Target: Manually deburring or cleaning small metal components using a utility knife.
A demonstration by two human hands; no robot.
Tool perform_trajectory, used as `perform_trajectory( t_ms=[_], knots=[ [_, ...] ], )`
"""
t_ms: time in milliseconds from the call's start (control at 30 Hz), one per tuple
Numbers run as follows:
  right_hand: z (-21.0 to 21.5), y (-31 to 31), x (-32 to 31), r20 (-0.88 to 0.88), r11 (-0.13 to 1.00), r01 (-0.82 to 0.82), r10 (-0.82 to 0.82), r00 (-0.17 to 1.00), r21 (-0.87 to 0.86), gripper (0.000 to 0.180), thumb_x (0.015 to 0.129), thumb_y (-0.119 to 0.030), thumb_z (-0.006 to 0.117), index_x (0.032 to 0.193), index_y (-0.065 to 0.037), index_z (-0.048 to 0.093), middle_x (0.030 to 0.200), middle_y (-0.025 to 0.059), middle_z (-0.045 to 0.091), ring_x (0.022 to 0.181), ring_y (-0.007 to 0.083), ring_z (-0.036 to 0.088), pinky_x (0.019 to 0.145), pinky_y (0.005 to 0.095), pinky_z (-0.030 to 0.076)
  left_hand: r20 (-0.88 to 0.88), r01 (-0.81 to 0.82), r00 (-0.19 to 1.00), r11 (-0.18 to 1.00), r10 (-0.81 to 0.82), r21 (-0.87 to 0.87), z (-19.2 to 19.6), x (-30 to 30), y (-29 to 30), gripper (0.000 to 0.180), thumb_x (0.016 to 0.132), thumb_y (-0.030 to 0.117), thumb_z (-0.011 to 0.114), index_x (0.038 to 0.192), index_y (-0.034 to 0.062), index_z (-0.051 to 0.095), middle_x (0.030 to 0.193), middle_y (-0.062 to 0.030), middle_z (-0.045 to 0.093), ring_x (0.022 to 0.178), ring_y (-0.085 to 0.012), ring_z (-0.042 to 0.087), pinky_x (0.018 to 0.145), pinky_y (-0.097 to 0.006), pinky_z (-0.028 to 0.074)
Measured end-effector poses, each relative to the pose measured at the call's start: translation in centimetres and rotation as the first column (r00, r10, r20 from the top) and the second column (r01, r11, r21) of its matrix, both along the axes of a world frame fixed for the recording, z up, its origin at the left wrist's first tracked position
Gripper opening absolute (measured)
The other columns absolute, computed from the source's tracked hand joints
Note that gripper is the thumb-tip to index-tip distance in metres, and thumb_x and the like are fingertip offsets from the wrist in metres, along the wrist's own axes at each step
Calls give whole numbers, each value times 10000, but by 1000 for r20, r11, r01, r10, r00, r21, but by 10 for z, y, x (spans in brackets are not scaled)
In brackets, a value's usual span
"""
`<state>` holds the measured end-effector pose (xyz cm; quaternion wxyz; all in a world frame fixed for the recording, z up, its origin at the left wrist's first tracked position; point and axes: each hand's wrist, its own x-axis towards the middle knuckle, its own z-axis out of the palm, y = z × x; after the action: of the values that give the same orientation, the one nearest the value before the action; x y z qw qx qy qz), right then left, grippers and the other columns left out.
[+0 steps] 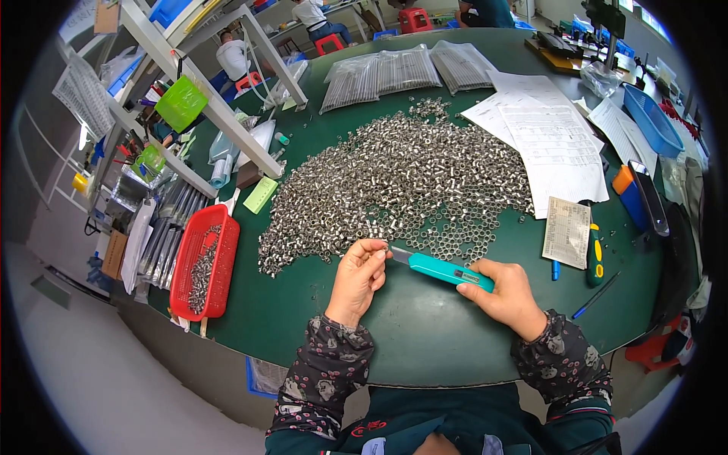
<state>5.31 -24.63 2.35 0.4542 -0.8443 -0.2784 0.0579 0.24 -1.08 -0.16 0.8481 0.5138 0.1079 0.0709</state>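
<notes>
My right hand (506, 294) is wrapped round a teal utility knife (447, 271), its blade out and pointing left. The blade tip reaches the fingertips of my left hand (357, 279), which pinch a small metal ring (387, 249). Both hands are above the near part of the green table, just in front of a wide heap of small silvery metal rings (394, 174). Along the heap's near right edge the rings lie in a single layer. To the left stands a red plastic basket (227, 284) with more small metal pieces inside.
Clear bags of metal tubes (413, 70) lie at the table's far side. Papers (547, 144), a yellow-and-green handled tool (595, 258), a pen (597, 294) and a phone (647, 199) are on the right. A metal shelf frame (220, 125) rises at the left. Other people sit farther back.
</notes>
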Motion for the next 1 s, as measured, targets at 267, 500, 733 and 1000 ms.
perform_trajectory(
  t_ms=[267,500,733,1000],
  knots=[
    [-2,-3,5,-109,999,-36,31,994,-39,279,688,-283,670,805,-35,622,584,131,564,517,248,551,510,331,426,-26,-20,999,972,27,236,7,-2,-5,106,834,24,514,939,17,516,763,-21,529,494,-28,366,394,-152,292],
    [2,-3,4,352,987,32,-87,932,158,235,693,-201,679,808,-16,590,678,121,579,577,264,565,519,308,430,-32,-10,999,998,12,68,6,0,-1,83,818,18,520,898,7,537,764,-33,543,493,-18,365,389,-154,290],
    [10,-8,9,88,914,183,-229,970,361,181,726,-150,657,802,-5,579,624,84,562,535,154,539,507,265,412,-50,83,994,964,-99,-251,1,4,4,61,792,45,507,853,44,508,703,-27,481,558,-74,405,441,-191,327],
    [3,-7,8,163,911,128,-206,965,393,221,702,-174,684,812,-12,584,651,108,561,542,211,542,507,283,415,73,-78,997,187,33,979,7,29,-31,110,705,93,637,791,51,582,625,-35,430,558,-161,452,516,-297,371]
  ],
)
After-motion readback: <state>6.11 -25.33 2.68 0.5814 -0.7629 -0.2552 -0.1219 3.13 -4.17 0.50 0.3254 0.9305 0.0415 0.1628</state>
